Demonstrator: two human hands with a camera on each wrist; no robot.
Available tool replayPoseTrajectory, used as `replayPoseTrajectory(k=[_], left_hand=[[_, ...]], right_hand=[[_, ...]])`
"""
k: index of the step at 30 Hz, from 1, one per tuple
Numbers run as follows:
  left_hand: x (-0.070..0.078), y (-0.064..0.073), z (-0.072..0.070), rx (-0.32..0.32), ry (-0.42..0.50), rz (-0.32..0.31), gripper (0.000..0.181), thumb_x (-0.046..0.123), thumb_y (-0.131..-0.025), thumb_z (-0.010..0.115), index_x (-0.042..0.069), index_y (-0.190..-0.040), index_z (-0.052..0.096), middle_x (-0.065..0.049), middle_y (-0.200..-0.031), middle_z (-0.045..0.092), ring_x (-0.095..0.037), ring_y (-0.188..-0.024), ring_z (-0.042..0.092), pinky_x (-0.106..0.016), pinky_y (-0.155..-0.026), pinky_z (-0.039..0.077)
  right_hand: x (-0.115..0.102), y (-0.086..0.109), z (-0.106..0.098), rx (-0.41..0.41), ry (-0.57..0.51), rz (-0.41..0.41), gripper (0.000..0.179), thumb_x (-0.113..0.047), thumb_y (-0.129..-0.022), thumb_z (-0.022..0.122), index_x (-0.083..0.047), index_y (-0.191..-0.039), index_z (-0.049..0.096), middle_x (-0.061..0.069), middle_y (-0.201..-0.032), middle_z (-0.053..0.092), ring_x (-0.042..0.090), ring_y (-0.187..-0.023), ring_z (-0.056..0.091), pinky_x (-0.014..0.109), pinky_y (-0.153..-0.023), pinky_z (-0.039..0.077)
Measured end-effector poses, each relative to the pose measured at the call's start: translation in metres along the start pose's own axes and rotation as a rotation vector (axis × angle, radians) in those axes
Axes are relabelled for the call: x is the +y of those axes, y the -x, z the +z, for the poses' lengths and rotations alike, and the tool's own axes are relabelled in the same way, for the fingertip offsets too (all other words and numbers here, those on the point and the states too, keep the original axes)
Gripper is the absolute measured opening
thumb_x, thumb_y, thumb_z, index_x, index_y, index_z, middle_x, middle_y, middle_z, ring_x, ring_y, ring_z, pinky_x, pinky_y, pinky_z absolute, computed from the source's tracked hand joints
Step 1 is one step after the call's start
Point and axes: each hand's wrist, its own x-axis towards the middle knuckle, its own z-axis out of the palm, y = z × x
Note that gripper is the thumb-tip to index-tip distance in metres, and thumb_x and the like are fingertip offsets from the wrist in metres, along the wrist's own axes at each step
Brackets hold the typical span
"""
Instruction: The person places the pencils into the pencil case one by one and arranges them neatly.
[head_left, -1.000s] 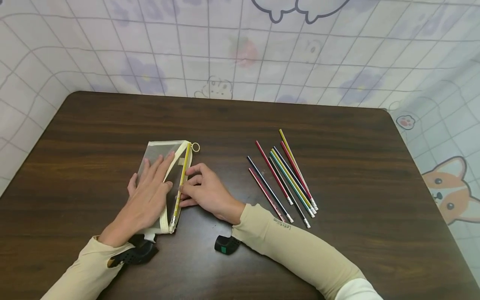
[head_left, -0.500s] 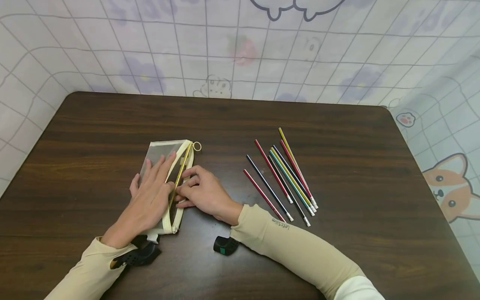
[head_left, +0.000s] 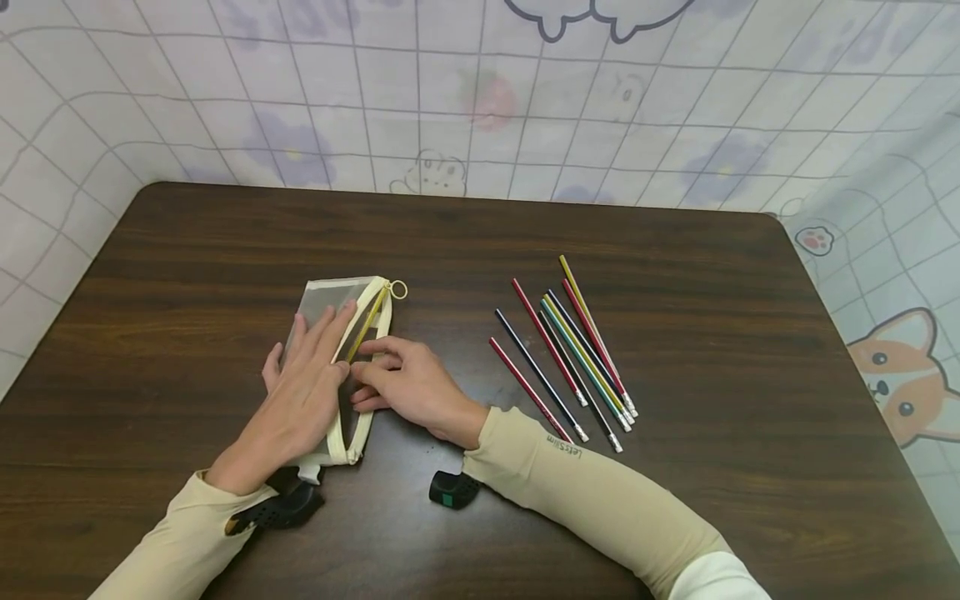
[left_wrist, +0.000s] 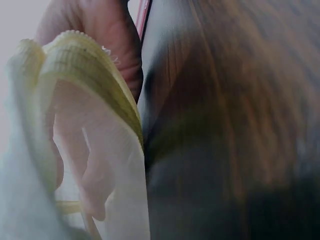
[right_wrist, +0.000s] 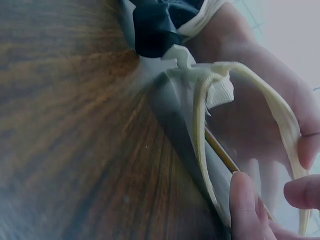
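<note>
**Inside the cream-edged pouch (head_left: 327,292), a yellow pencil (head_left: 368,324) lies aslant between two hands**

In the head view, the pencil's long axis slants along the pouch's open mouth from the end with the zip ring (head_left: 406,292), its lower stretch hidden by fingers. The left hand (head_left: 303,387) lies spread on the pouch's panel, fingers straight; the right hand (head_left: 412,379) bends its fingers at the opposite lip and appears nearer the pencil. Whether it pinches pencil or pouch cannot be told. Loose pencils (head_left: 585,364) rest on the bench (head_left: 690,333), well to the right of the pouch.

In the left wrist view, the pouch's ribbed edge and translucent sheet take up the left side, fingers showing through; the yellow pencil cannot be picked out surely.

In the right wrist view, the pencil runs inside the gaping pouch, away from its white tag (right_wrist: 220,94); a fingertip (right_wrist: 242,186) overlaps it.
</note>
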Motion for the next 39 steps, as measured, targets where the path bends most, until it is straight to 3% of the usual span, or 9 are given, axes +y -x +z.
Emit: replayPoseTrajectory(k=[7, 13, 17, 24, 31, 39], left_hand=[[0.004, 0.002, 0.003, -0.017, 0.011, 0.017, 0.067, 0.019, -0.106, 0.028, 0.037, -0.167, 0.007, -0.015, -0.176, 0.012, -0.046, -0.162, -0.008, -0.077, -0.117, -0.003], [0.008, 0.005, 0.004, -0.017, -0.015, 0.050, 0.069, 0.016, -0.105, 0.031, 0.035, -0.168, 0.008, -0.014, -0.176, 0.012, -0.046, -0.162, -0.006, -0.076, -0.117, -0.001], [0.008, 0.004, -0.001, -0.031, 0.012, 0.028, 0.069, 0.016, -0.106, 0.030, 0.036, -0.167, 0.006, -0.015, -0.176, 0.011, -0.047, -0.162, -0.006, -0.077, -0.116, 0.000], [0.004, -0.001, -0.010, -0.060, 0.097, -0.026, 0.068, 0.016, -0.106, 0.025, 0.037, -0.167, 0.004, -0.014, -0.176, 0.009, -0.046, -0.162, -0.008, -0.083, -0.113, 0.002], [0.000, -0.002, -0.005, -0.030, 0.061, -0.006, 0.067, 0.019, -0.107, 0.028, 0.034, -0.168, 0.007, -0.015, -0.176, 0.011, -0.049, -0.161, -0.003, -0.085, -0.110, 0.004], [0.001, -0.001, 0.003, 0.002, 0.048, -0.009, 0.068, 0.024, -0.105, 0.036, 0.036, -0.167, 0.010, -0.013, -0.176, 0.013, -0.046, -0.163, -0.004, -0.081, -0.113, -0.001]], right_hand=[[0.000, 0.000, -0.001, 0.002, 0.029, 0.011, 0.045, -0.008, -0.100, 0.059, -0.002, -0.144, 0.055, 0.018, -0.112, 0.076, 0.014, -0.078, 0.076, 0.032, -0.078, 0.064], [0.000, -0.001, 0.000, 0.013, 0.002, 0.000, 0.039, -0.009, -0.102, 0.058, 0.001, -0.139, 0.059, 0.023, -0.111, 0.077, 0.012, -0.071, 0.073, 0.033, -0.074, 0.064], [-0.004, 0.002, 0.000, 0.015, 0.019, -0.028, 0.036, -0.004, -0.099, 0.058, 0.002, -0.135, 0.060, 0.027, -0.107, 0.076, 0.012, -0.068, 0.072, 0.033, -0.073, 0.064], [-0.014, 0.010, -0.007, 0.022, 0.116, -0.085, 0.024, -0.005, -0.097, 0.059, 0.002, -0.118, 0.068, 0.026, -0.098, 0.077, 0.012, -0.070, 0.074, 0.033, -0.074, 0.064], [-0.023, 0.023, -0.023, 0.060, 0.275, -0.125, 0.020, -0.011, -0.097, 0.063, -0.003, -0.113, 0.071, 0.016, -0.095, 0.078, 0.011, -0.071, 0.075, 0.034, -0.076, 0.063], [-0.027, 0.039, -0.056, 0.114, 0.465, -0.193, 0.020, -0.019, -0.098, 0.065, -0.006, -0.113, 0.071, 0.011, -0.098, 0.078, 0.011, -0.076, 0.076, 0.034, -0.076, 0.061]])
